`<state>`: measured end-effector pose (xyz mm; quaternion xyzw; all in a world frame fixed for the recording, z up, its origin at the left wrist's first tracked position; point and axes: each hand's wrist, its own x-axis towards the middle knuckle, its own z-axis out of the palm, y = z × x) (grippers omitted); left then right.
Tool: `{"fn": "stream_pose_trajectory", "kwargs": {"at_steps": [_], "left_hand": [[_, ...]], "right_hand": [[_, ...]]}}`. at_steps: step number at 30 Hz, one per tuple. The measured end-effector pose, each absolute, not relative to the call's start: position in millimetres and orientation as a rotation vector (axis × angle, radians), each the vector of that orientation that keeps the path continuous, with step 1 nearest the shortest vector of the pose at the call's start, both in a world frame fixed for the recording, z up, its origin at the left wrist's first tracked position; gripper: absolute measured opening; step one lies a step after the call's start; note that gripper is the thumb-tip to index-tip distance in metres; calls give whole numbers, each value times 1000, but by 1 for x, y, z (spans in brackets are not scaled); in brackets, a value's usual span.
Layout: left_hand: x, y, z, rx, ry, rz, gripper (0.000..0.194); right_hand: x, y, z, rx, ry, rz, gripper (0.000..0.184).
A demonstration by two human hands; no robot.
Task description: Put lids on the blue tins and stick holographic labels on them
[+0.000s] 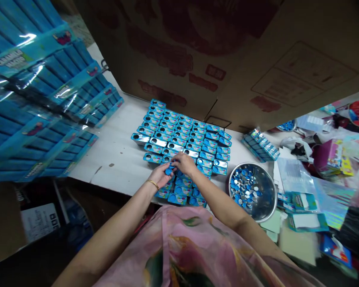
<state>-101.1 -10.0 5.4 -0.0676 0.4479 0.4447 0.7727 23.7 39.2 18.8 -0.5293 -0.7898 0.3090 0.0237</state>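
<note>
Already the nearest boxes (177,201) have caps (172,197); far-left ones show holes (154,102). Left hand (160,175) holds caps; right hand's (184,162) grip, I can't tell.

Blue caps (168,171), left hand (159,174): partly hidden. Right hand (184,162): grip unclear. Small blue boxes (179,140): several partly covered by hands. Carton (227,59): cut off above, red print blurred. Wrapped stacks (56,75): cut off at left.

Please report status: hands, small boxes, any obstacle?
Left hand holding blue caps; right hand beside it, above small boxes. Boxes in rows, far left ones showing dark holes. Large carton behind them, not blocking hands.
</note>
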Motion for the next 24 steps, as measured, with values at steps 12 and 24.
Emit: {"fn": "stream_pose_trajectory", "kwargs": {"at_steps": [12,24], "left_hand": [[-105,-9,7,-51,1043,947,16],[-107,2,16,-263,926,1023,19]], "right_hand": [[49,108,16,-2209,-2568,722,31],[34,102,21,-2221,-2571,706,37]]}}
